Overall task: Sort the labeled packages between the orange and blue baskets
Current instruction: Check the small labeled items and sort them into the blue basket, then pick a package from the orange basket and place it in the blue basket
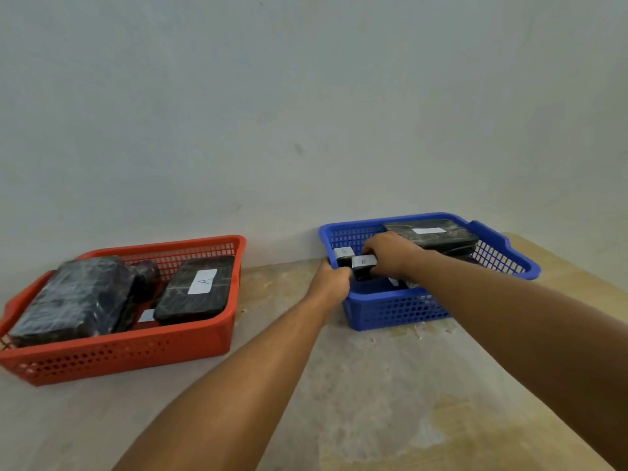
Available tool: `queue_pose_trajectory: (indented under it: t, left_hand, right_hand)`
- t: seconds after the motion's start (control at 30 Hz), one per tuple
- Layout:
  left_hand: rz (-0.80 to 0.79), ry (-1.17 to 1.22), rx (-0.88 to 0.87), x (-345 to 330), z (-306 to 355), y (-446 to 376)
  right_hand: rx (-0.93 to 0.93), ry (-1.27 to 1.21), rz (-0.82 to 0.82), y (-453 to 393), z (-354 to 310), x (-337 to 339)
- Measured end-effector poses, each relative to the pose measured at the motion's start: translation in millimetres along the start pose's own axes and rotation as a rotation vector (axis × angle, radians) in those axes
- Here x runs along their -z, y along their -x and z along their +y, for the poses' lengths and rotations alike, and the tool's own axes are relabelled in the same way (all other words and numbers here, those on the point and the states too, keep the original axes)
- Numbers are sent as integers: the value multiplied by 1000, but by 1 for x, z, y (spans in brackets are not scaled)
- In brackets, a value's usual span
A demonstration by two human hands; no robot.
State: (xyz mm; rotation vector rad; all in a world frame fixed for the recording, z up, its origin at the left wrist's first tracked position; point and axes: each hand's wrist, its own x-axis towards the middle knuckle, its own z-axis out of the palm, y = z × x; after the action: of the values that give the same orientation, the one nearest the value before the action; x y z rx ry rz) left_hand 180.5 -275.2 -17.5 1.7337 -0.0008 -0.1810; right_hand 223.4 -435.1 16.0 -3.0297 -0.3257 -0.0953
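Blue basket (pixel 401 300): plastic, against the wall, right of the orange basket (pixel 136 351) on the tabletop (pixel 373 385).
Right hand (pixel 390 253): reaches over the near rim, fingers curled round a small black labeled package (pixel 363 266).
Left hand (pixel 334 277): grips the blue basket's left corner beside a second small package (pixel 342 255).
Open room: bare tabletop between the baskets.
Orange basket: holds wrapped black packages, one labeled A (pixel 197 290).

Head view. Both hands reach into the blue basket (pixel 424 304): the left hand (pixel 331 278) grips its near-left rim, the right hand (pixel 387 251) holds a small labeled package (pixel 364 266). The orange basket (pixel 136 348), well apart, contains black wrapped packages, one package marked "A" (pixel 195 290).
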Motion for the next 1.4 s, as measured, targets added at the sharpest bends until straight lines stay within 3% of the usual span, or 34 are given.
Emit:
queue_pose_trajectory:
  t: [0.4,0.6,0.77,0.9,1.03,1.17,1.27,1.4]
  left_hand:
    - [99,12,-40,-2,-7,-7]
    - [94,-137,-113,7,1,6]
    - [41,-229,-213,35,21,29]
    - [31,-210,-327,90,40,60]
    - [119,-109,-436,180,40,84]
    - [426,-307,-424,282,17,99]
    - [648,-558,-331,348,-11,106]
    - [638,-849,-161,393,-50,100]
  right_hand:
    - [54,116,-57,-32,-21,-14]
    - [64,134,-134,-18,-24,-5]
    - [97,-21,75,-2,-32,22]
    - [174,-201,248,9,-72,45]
    - [386,-246,247,16,-146,55]
    - [636,-209,116,11,-226,44]
    - [755,-41,46,-4,-272,34]
    - [901,253,11,-28,-311,22]
